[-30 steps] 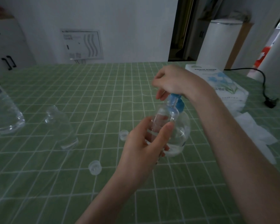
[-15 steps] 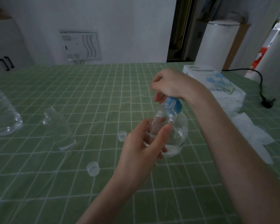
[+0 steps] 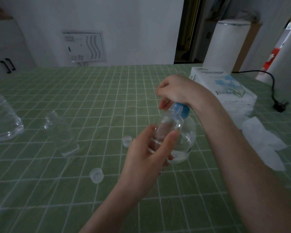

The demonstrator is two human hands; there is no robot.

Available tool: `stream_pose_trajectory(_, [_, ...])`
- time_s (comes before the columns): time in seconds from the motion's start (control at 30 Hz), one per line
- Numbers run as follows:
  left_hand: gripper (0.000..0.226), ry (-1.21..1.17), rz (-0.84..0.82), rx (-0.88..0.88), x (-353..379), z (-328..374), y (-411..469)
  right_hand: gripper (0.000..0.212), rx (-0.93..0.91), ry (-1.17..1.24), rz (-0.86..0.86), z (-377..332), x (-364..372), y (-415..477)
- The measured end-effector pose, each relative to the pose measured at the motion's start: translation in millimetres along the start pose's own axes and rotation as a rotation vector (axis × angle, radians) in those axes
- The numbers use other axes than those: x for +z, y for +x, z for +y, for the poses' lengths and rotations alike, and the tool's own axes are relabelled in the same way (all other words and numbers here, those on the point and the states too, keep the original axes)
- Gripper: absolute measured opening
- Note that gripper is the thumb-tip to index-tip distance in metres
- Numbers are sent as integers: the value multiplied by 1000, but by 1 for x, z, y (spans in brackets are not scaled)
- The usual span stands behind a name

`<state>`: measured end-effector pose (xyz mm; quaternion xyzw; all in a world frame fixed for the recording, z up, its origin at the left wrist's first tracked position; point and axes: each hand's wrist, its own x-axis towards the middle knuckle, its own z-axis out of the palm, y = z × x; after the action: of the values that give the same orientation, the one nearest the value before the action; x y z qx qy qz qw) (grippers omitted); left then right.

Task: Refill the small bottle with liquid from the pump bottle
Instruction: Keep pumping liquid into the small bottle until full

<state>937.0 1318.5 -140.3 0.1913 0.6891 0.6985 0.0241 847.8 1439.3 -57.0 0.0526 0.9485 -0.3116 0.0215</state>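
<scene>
A small clear bottle [image 3: 170, 122] is held upright in my left hand [image 3: 146, 155], fingers and thumb curled round its body, its open neck just under the blue pump. Behind it stands the round clear pump bottle [image 3: 187, 140] with a little liquid at the bottom and a blue pump head [image 3: 183, 109]. My right hand [image 3: 176, 91] sits on top of the pump head, fingers curled over it. The nozzle is mostly hidden by that hand.
On the green checked tablecloth [image 3: 91, 98] stand another empty clear bottle [image 3: 60, 133] and a larger clear bottle [image 3: 1, 120] at the left edge. Two clear caps [image 3: 96, 175] [image 3: 126, 141] lie loose. A tissue pack [image 3: 223, 88], loose tissues [image 3: 262, 142] and a black cord [image 3: 274, 91] are at right.
Both hands and the two bottles stay together; my right hand has sunk slightly on the pump head. The view has shifted a little.
</scene>
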Motion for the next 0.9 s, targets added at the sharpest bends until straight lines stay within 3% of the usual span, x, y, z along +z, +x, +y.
stream_pose_trajectory(0.37, [20, -9, 5, 30, 1, 3, 1, 33, -52, -1, 89, -4, -10, 1])
stream_pose_trajectory(0.9, [17, 15, 23, 10, 0, -1, 1, 31, -23, -11, 17, -2, -2, -2])
